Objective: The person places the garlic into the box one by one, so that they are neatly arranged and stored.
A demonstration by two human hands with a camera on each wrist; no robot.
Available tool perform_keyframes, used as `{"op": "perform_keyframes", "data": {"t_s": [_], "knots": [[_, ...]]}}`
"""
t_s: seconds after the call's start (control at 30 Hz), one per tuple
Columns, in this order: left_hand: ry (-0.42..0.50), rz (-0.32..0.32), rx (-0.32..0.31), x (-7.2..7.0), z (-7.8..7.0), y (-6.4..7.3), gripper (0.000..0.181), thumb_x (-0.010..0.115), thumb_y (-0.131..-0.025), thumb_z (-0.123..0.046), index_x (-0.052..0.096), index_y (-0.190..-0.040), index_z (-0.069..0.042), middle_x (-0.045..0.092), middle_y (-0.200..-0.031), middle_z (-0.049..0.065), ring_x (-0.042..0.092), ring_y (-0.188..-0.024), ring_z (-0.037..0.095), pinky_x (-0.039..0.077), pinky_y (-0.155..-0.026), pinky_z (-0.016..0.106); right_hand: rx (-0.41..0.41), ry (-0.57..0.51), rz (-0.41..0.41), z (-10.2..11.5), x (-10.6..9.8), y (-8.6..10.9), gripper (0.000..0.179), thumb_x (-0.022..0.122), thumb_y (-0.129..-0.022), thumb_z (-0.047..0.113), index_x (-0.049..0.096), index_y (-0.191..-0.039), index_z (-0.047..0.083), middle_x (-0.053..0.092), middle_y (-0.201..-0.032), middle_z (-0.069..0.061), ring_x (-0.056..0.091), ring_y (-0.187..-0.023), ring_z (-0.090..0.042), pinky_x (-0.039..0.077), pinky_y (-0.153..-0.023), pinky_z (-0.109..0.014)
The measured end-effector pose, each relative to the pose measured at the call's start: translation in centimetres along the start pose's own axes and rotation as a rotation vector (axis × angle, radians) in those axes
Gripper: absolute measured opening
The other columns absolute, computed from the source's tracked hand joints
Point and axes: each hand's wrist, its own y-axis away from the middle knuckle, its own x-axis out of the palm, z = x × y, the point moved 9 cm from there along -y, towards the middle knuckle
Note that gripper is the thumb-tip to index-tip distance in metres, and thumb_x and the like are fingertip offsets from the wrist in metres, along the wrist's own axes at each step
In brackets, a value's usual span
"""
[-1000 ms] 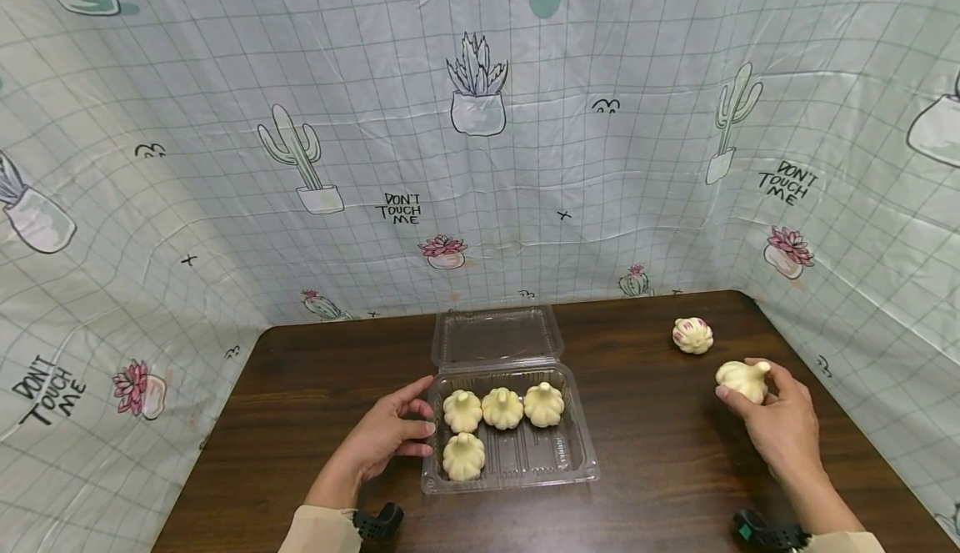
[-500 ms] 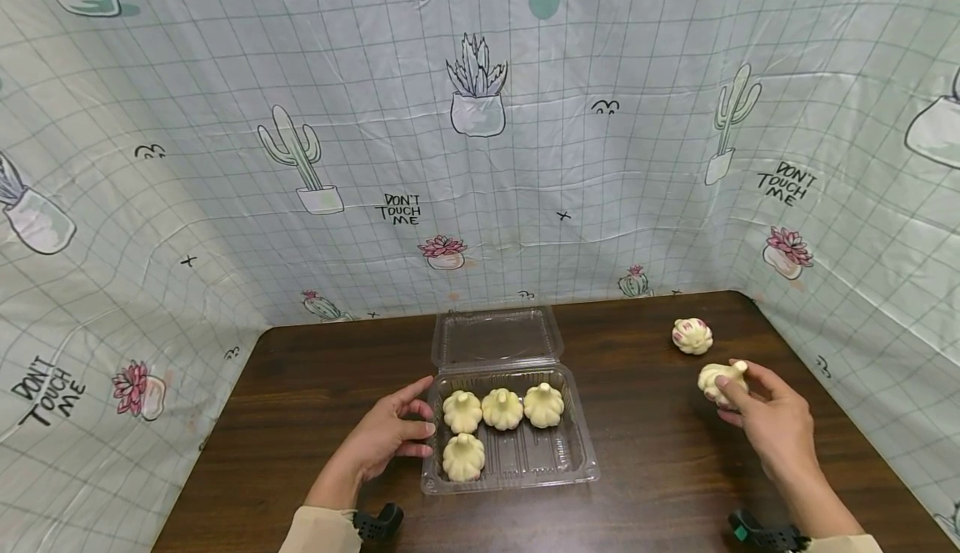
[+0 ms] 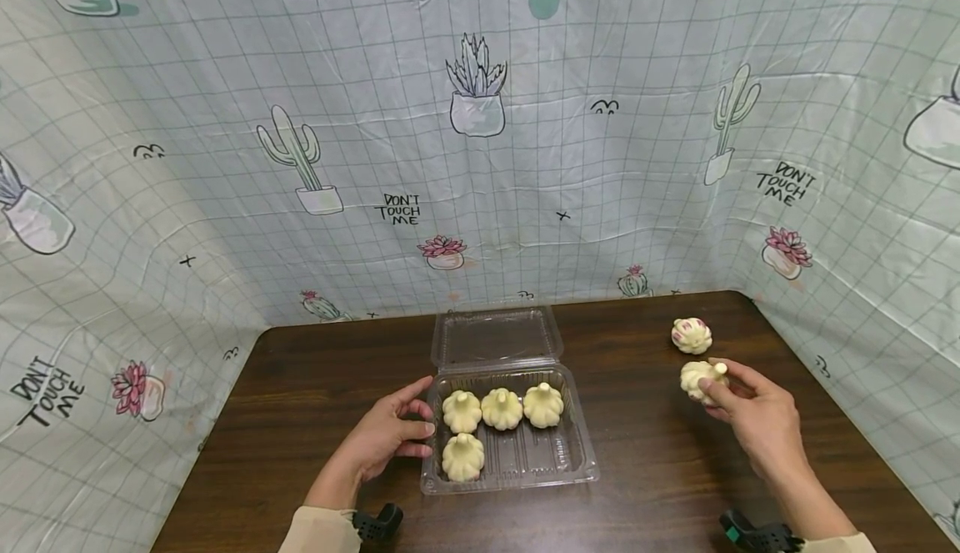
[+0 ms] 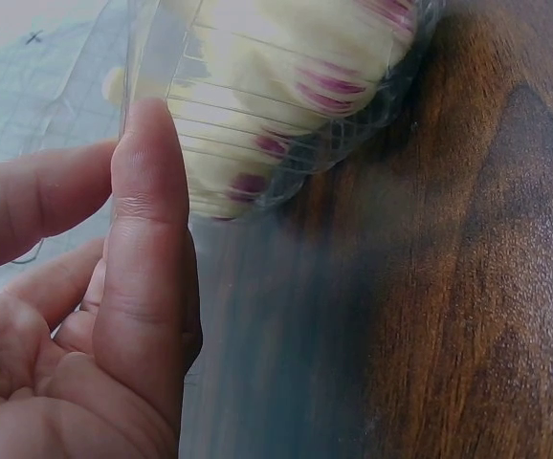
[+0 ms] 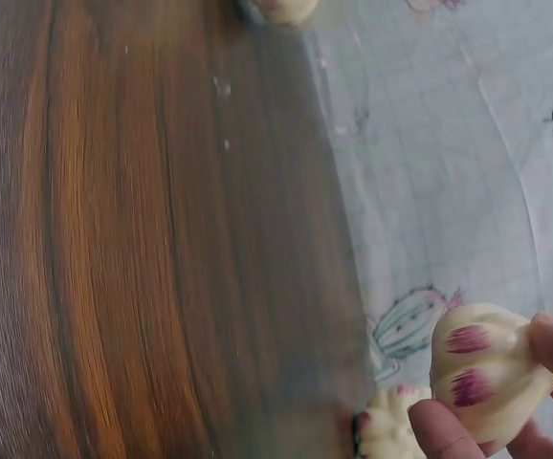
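Note:
A hinged clear plastic container [image 3: 517, 480] stands with its lid [image 3: 498, 338] laid back. Inside are several garlic bulbs, three in the rear row and one garlic bulb [image 3: 463, 458] at the front left. My left hand [image 3: 390, 428] touches the container's left side, fingertips along its rim; in the left wrist view the thumb [image 4: 147, 239] lies against the clear wall. At the right, my right hand [image 3: 761, 415] grips a garlic bulb [image 3: 697, 381] between thumb and fingers. Purple streaks mark this held bulb [image 5: 473, 368] in the right wrist view.
One more garlic bulb [image 3: 692, 336] with purple streaks lies on the dark wooden table [image 3: 630, 486], just behind the right hand. A patterned curtain [image 3: 525, 178] closes off the back and both sides of the table.
My right hand has moved left with the garlic bulb, toward the container. The left hand, the container and the bulbs in it have stayed in place.

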Motion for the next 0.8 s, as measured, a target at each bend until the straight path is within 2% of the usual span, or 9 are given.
{"op": "perform_keyframes", "data": {"t_s": [0.13,0.27,0.33,0.4,0.47,0.53,0.67,0.8], "knots": [[-0.002,0.003,0.001,0.0,0.0,0.0,0.083,0.067,-0.097,0.008,0.027,-0.168,-0.008,0.051,-0.111,0.011,0.058,-0.08,0.017,0.064,-0.067,0.03,-0.002,0.05,0.03,0.4,0.9,0.3,0.059,0.073,-0.101,0.019,0.052,-0.149,-0.01,0.063,-0.093,0.03,0.07,-0.08,0.006,0.063,-0.071,-0.02],[-0.001,0.011,0.001,0.0,0.0,0.1,0.082,0.066,-0.097,0.007,0.026,-0.168,-0.007,0.052,-0.11,0.01,0.058,-0.079,0.017,0.064,-0.067,0.029,-0.019,0.087,0.056,1.1,1.8,0.5,0.062,0.069,-0.104,0.03,0.052,-0.15,-0.009,0.066,-0.095,0.029,0.07,-0.08,0.005,0.062,-0.072,-0.018],[0.0,0.016,0.001,0.1,0.0,0.1,0.082,0.066,-0.098,0.007,0.026,-0.168,-0.007,0.052,-0.11,0.01,0.058,-0.079,0.017,0.064,-0.067,0.028,-0.044,0.115,0.062,1.7,2.3,0.7,0.061,0.069,-0.104,0.032,0.054,-0.149,-0.008,0.072,-0.101,0.019,0.071,-0.078,0.005,0.062,-0.071,-0.018],[0.002,0.018,0.0,0.1,0.0,0.1,0.082,0.066,-0.098,0.007,0.025,-0.168,-0.008,0.052,-0.109,0.009,0.058,-0.078,0.016,0.064,-0.067,0.028,-0.069,0.14,0.065,2.4,2.8,1.0,0.059,0.07,-0.103,0.031,0.057,-0.146,-0.006,0.077,-0.109,0.003,0.071,-0.077,0.004,0.063,-0.07,-0.019],[0.002,0.019,0.002,0.1,0.0,0.1,0.082,0.066,-0.099,0.007,0.025,-0.168,-0.007,0.052,-0.109,0.009,0.058,-0.078,0.016,0.064,-0.067,0.028,-0.088,0.164,0.072,3.0,3.3,1.2,0.055,0.073,-0.102,0.029,0.06,-0.143,-0.004,0.076,-0.118,-0.013,0.07,-0.078,0.006,0.063,-0.069,-0.02],[0.002,0.019,0.003,0.1,0.0,0.1,0.082,0.065,-0.099,0.007,0.026,-0.168,-0.008,0.052,-0.109,0.009,0.058,-0.078,0.016,0.064,-0.067,0.028,-0.104,0.189,0.078,3.6,3.8,1.6,0.051,0.075,-0.101,0.029,0.063,-0.14,-0.002,0.073,-0.124,-0.024,0.069,-0.081,0.01,0.063,-0.068,-0.021],[0.004,0.018,0.005,0.1,0.0,0.1,0.081,0.065,-0.099,0.007,0.026,-0.168,-0.007,0.052,-0.11,0.01,0.058,-0.078,0.016,0.064,-0.067,0.028,-0.121,0.195,0.107,4.5,5.0,2.2,0.047,0.076,-0.1,0.029,0.067,-0.136,0.001,0.071,-0.127,-0.026,0.066,-0.085,0.013,0.063,-0.07,-0.022],[0.003,0.017,0.005,0.0,0.0,0.0,0.081,0.065,-0.098,0.007,0.026,-0.168,-0.008,0.052,-0.11,0.01,0.058,-0.078,0.017,0.064,-0.067,0.029,-0.147,0.182,0.141,5.4,6.2,2.7,0.043,0.075,-0.101,0.027,0.068,-0.133,0.001,0.073,-0.124,-0.024,0.068,-0.085,0.009,0.064,-0.07,-0.023]]}}
